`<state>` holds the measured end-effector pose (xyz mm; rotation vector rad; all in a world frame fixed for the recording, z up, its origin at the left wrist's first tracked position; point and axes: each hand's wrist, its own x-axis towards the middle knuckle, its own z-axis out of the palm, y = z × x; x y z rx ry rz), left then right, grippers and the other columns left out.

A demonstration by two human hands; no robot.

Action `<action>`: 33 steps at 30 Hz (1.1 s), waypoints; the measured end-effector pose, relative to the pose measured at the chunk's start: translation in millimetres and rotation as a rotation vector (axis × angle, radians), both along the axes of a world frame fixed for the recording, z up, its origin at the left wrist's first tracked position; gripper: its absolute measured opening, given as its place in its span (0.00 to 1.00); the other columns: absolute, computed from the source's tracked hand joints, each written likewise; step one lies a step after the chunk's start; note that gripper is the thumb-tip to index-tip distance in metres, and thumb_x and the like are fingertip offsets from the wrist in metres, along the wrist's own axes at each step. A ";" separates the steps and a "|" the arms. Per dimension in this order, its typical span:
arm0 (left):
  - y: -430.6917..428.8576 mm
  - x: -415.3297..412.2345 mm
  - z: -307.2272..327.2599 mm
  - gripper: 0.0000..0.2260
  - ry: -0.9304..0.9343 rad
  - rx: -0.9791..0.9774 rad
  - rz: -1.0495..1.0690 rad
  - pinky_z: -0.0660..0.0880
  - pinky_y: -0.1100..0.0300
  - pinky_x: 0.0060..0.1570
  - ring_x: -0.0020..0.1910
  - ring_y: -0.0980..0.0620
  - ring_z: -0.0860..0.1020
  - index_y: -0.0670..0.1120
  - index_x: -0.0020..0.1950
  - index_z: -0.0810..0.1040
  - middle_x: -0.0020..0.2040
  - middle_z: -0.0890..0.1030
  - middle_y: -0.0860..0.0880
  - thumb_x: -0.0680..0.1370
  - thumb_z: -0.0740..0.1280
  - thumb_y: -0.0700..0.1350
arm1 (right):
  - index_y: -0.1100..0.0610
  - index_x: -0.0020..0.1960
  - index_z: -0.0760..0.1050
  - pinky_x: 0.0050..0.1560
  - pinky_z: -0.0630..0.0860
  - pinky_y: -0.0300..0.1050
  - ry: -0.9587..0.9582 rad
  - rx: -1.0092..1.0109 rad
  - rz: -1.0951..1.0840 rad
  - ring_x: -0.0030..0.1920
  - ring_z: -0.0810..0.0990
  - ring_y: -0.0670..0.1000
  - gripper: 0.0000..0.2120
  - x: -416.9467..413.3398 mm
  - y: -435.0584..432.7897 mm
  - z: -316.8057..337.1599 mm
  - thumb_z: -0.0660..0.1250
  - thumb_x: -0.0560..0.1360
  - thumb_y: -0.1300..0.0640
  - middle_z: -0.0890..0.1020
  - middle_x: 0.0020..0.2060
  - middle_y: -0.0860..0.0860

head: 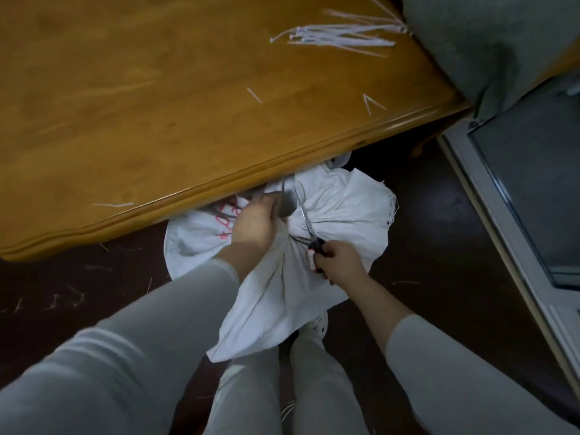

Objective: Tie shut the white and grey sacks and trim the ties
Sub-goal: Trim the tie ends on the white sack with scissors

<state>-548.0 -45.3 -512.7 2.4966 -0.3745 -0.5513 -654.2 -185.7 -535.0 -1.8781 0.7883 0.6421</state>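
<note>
A white sack (345, 211) with red lettering stands on the dark floor at the table's edge, its neck gathered tight. My left hand (254, 226) grips the bunched neck and the loose tail of the tie. My right hand (340, 262) holds black-handled scissors (309, 229), their blades parted and pointing up at the tie beside the neck. A grey sack (489, 42) sits at the table's far right corner. A bundle of white zip ties (339, 37) lies on the table.
The wooden table (141, 105) fills the upper left, with cut tie ends (372, 103) near its edge. More snippets litter the dark floor (72, 296). A white-framed glass door (533, 189) runs along the right. My legs are below the sack.
</note>
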 end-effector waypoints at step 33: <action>2.1 4.6 -1.0 0.11 0.497 -0.042 0.123 0.74 0.64 0.35 0.33 0.51 0.76 0.34 0.48 0.81 0.40 0.80 0.42 0.76 0.69 0.43 | 0.58 0.38 0.75 0.17 0.60 0.34 0.281 0.718 -0.370 0.19 0.68 0.46 0.21 -23.1 15.3 74.7 0.64 0.72 0.39 0.78 0.29 0.51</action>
